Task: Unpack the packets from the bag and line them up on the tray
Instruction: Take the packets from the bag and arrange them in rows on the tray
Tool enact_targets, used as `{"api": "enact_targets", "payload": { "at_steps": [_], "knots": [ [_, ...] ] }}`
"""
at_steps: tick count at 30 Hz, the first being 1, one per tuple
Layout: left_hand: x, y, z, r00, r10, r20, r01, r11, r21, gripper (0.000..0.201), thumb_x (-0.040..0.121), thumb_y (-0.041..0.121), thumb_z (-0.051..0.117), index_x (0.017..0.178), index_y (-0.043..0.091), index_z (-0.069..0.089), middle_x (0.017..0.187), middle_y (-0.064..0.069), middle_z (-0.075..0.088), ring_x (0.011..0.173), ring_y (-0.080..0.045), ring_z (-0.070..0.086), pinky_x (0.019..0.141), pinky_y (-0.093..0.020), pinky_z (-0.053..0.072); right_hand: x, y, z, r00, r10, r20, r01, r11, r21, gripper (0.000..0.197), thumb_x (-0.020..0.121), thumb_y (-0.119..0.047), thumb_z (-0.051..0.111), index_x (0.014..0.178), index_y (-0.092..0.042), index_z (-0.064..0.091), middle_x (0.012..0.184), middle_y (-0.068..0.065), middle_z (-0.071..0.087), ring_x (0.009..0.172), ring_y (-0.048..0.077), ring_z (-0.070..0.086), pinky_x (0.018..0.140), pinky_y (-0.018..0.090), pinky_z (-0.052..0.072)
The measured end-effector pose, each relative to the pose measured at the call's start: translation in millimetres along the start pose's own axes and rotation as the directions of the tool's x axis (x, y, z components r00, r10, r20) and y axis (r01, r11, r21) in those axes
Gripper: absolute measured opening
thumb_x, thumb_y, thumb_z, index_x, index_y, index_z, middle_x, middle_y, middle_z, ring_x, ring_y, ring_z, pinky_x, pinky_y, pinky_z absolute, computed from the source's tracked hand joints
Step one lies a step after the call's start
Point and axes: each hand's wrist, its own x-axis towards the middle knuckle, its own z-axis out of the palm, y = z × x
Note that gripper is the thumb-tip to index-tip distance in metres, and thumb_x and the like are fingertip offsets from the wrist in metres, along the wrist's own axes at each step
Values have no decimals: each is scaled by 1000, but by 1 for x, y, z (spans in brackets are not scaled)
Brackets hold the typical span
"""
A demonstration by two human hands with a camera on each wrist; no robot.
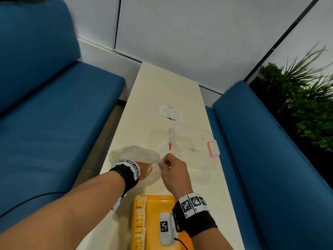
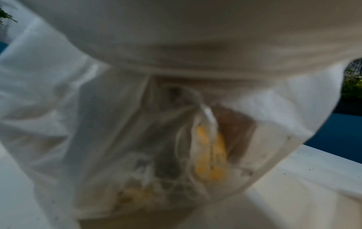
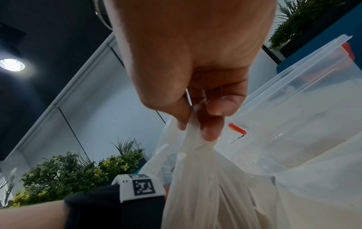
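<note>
The white plastic bag (image 1: 137,156) sits on the desk (image 1: 167,87), just beyond the near yellow tray (image 1: 153,201). The right hand (image 1: 173,171) pinches the bag's rim between thumb and curled fingers (image 3: 210,131), lifting it so the mouth gapes. The left hand (image 1: 144,171) is thrust into the bag past the wrist — its fingers are hidden by the plastic, so I cannot tell whether that grip is open or closed on anything.

Inside the bag, the left wrist view shows blurred packets (image 2: 210,156) with yellow print, lying at the bottom. On the tray, a row of packets (image 1: 140,222) already runs along the left edge.

Farther along the desk, right of the bag, stands a clear box (image 1: 192,141) with red clasps — beyond it lies a white wrapper (image 1: 170,113). Blue benches (image 1: 54,114) flank the desk; plants (image 1: 302,98) stand at far right.
</note>
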Motion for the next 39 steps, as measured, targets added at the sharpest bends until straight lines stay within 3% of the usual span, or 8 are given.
{"api": "enact_targets", "payload": {
  "at_steps": [10,14,19,23,26,28,33,39],
  "knots": [
    [-6,5,-10,1000,-25,15,27,991,-131,22,100,33,48,116,22,58,122,-5,63,106,-29,58,97,-38,41,1,4,1,1000,8,-2,-8,1000,-11,14,96,-21,58,83,-16,59,71,-6,61,68,12,58,63,29,48],
    [44,-16,41,999,-37,28,40,991,-129,40,88,61,35,114,36,53,126,-1,65,106,-29,58,96,-40,41,4,6,0,1000,25,-9,-25,1000,-6,13,96,-20,58,84,-15,59,71,-6,60,67,10,56,62,27,46],
    [-27,10,-32,1000,-15,9,16,988,-152,22,104,29,45,118,22,61,118,-2,65,99,-25,55,85,-29,34,6,6,-1,999,28,-17,-28,1000,10,12,96,-20,59,84,-17,61,72,-6,62,67,10,58,60,24,47],
    [-37,17,-39,994,-70,88,90,964,-249,33,109,22,36,129,11,60,129,-8,65,101,-25,60,78,-30,40,9,7,1,997,75,-14,-74,995,70,15,94,-19,60,80,-21,59,73,-2,65,68,20,65,68,41,60],
    [-46,17,-49,991,-65,114,104,916,-388,37,109,24,37,136,8,55,135,-11,61,121,-30,60,76,-29,50,12,8,1,995,95,-24,-93,992,88,16,93,-19,60,78,-22,59,74,-1,67,68,22,68,67,45,61],
    [-58,20,-59,993,-64,99,104,877,-470,31,107,19,40,125,8,62,123,-11,66,110,-28,64,57,-18,42,12,8,0,995,101,-23,-99,991,92,16,93,-19,60,78,-22,58,72,1,68,65,22,68,64,46,60],
    [-79,20,-66,981,-184,67,178,699,-693,19,101,26,54,94,15,68,82,-4,66,81,-24,69,70,-40,65,9,4,-7,985,172,9,-172,973,157,13,95,-13,57,83,-7,59,73,15,69,51,23,67,53,35,58],
    [-104,15,-70,983,-181,-27,62,468,-882,16,96,25,63,92,19,77,90,-4,76,78,-20,71,61,-29,59,5,0,-11,984,176,32,-179,966,187,15,96,-11,55,87,0,58,71,16,70,46,20,66,52,33,56]
  ]
}}
